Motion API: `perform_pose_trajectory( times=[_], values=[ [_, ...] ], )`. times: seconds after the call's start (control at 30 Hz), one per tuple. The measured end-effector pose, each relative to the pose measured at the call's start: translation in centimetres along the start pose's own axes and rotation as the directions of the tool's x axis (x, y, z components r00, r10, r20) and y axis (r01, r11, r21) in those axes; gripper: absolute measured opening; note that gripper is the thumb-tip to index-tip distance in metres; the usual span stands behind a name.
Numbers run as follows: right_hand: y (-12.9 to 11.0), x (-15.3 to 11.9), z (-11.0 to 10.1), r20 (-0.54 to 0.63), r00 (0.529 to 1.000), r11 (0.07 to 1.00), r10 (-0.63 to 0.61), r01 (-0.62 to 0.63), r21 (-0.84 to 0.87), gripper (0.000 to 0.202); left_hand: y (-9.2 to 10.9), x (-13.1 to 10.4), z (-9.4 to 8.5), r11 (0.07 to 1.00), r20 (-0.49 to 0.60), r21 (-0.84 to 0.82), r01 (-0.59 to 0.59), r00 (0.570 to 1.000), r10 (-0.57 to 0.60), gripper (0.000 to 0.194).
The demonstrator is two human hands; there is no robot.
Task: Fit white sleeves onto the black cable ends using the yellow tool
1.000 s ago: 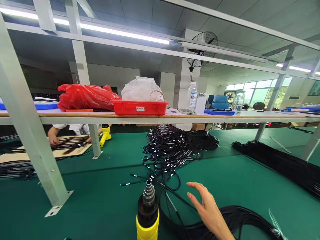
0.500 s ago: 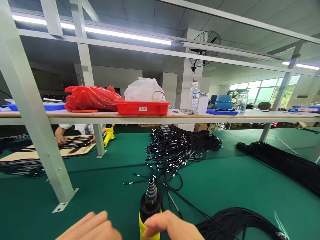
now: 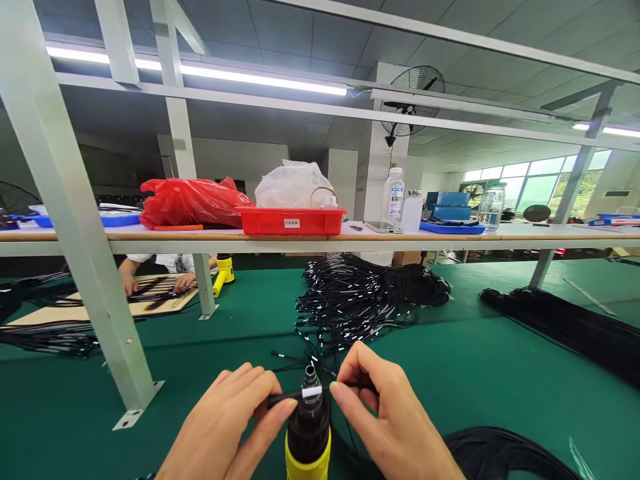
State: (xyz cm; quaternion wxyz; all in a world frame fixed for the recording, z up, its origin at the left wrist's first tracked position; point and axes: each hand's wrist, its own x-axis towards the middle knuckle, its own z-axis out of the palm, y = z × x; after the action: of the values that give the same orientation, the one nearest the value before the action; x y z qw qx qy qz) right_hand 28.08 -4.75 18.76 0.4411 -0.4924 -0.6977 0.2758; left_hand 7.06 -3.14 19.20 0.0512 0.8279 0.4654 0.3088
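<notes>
My left hand (image 3: 233, 417) pinches one side of a thin black cable (image 3: 286, 398) between thumb and fingers. On the other side, my right hand (image 3: 387, 410) grips the same cable, which is held level between them. A white sleeve (image 3: 312, 392) on the cable sits right in front of the dark stepped nozzle of a yellow and black heat gun (image 3: 307, 460). The heat gun stands with its nozzle pointing up, between my two hands. Whether the cable touches the nozzle I cannot tell.
Behind the nozzle a big pile of black cables (image 3: 370, 293) lies on the green table (image 3: 250, 307). More cable bundles lie right (image 3: 565, 327) and lower right (image 3: 500, 450). Metal posts carry a shelf with a red tray (image 3: 293, 223). At left, another person's hands (image 3: 130, 283) work over a board.
Both hands have risen from the bottom edge to the nozzle. They now hold a black cable with a white sleeve stretched across it. The view has shifted slightly.
</notes>
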Motion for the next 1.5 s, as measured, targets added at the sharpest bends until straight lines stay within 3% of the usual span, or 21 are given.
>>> perform_pose_trajectory(
  times=[0.2,0.5,0.9,1.5],
  values=[
    [1.2,1.1,0.8,-0.113,0.994,0.995,-0.004,-0.007,-0.098,0.014,-0.7,1.1,0.9,0.988,0.063,-0.089,0.129,0.99,-0.124,0.045],
    [1.8,2.0,1.5,-0.122,0.992,0.973,0.037,-0.064,-0.224,0.018,-1.7,1.9,2.1,0.949,0.118,-0.179,0.259,0.963,-0.241,0.046],
    [2.4,2.7,1.7,-0.127,0.991,0.967,0.047,-0.077,-0.243,0.017,-2.2,2.7,2.7,0.937,0.173,-0.209,0.281,0.953,-0.247,0.045],
    [2.6,2.8,1.5,-0.124,0.992,0.973,0.012,-0.04,-0.228,0.014,-2.0,2.9,2.4,0.928,0.157,-0.247,0.279,0.957,-0.245,0.038]
  ],
)
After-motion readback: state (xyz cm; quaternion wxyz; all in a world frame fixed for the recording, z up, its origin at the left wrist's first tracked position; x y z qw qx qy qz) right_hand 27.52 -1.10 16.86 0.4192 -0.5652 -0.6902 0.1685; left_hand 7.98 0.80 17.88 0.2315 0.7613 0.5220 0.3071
